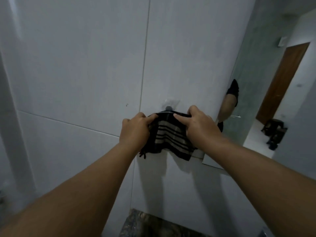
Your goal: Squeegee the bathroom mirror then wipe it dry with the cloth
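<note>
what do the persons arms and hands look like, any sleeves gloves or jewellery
Both forearms are bare from the bottom edge of the picture up to the wrists, with no sleeves in view. The left hand and the right hand wear no gloves. No watch, bracelet or ring shows on either wrist or on the fingers that can be seen. The picture is dim, so fine marks cannot be made out.

Illumination is dim and cool, giving a grey-blue cast across the tiled wall. Light arrives from behind the viewer: soft, elongated arm shadows fall on the wall below the cloth. A faint bright band runs down the wall far left of the cloth. Wide-angle distortion bows the grout lines. Detail is soft overall, with compression smearing; the forearms nearest the lens are blurred.
</note>
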